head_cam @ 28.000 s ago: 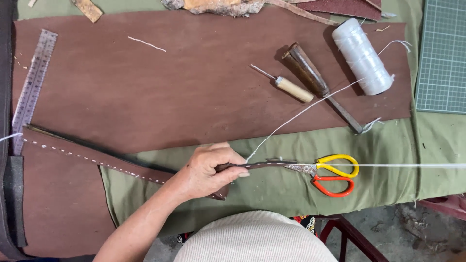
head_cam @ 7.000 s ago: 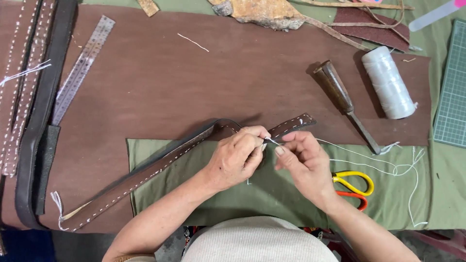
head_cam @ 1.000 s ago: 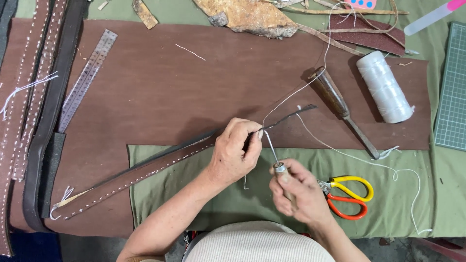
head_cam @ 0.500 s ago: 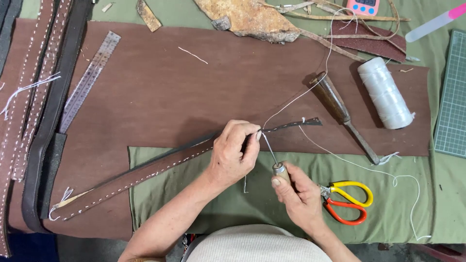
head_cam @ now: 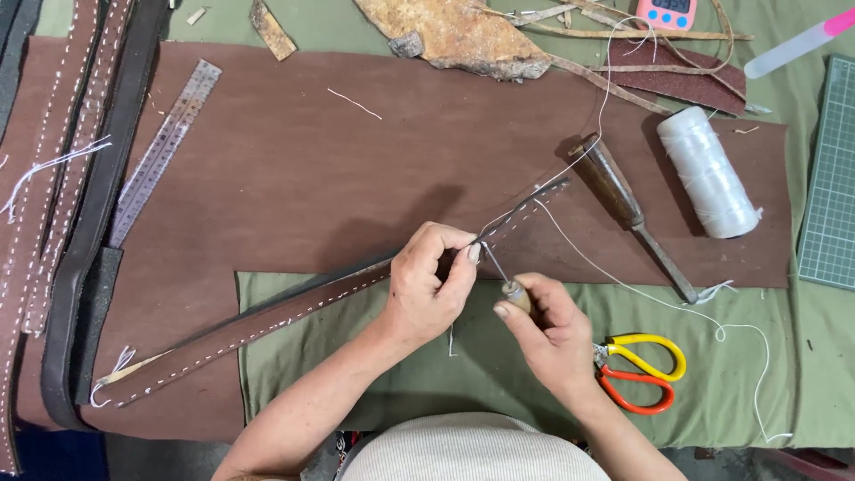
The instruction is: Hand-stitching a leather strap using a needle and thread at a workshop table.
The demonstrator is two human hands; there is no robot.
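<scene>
Landmark: long dark brown leather strap with white stitching (head_cam: pixel 267 322), lying slantwise across the large brown leather sheet (head_cam: pixel 294 169) and green cloth (head_cam: pixel 401 374).
Left hand (head_cam: pixel 427 289): fingers curled shut, pinching the strap near its upper right end.
Right hand (head_cam: pixel 552 334): just below the strap; fingers closed around a small wooden-handled awl (head_cam: pixel 508 283), metal tip at the strap by the left fingertips.
White thread (head_cam: pixel 614 267): runs from the strap's upper end.
Scissors, yellow and orange handles (head_cam: pixel 641 374): beside the right hand.
White thread spool (head_cam: pixel 708 171): well right of the strap.
Steel ruler (head_cam: pixel 165 147): above its lower end.
</scene>
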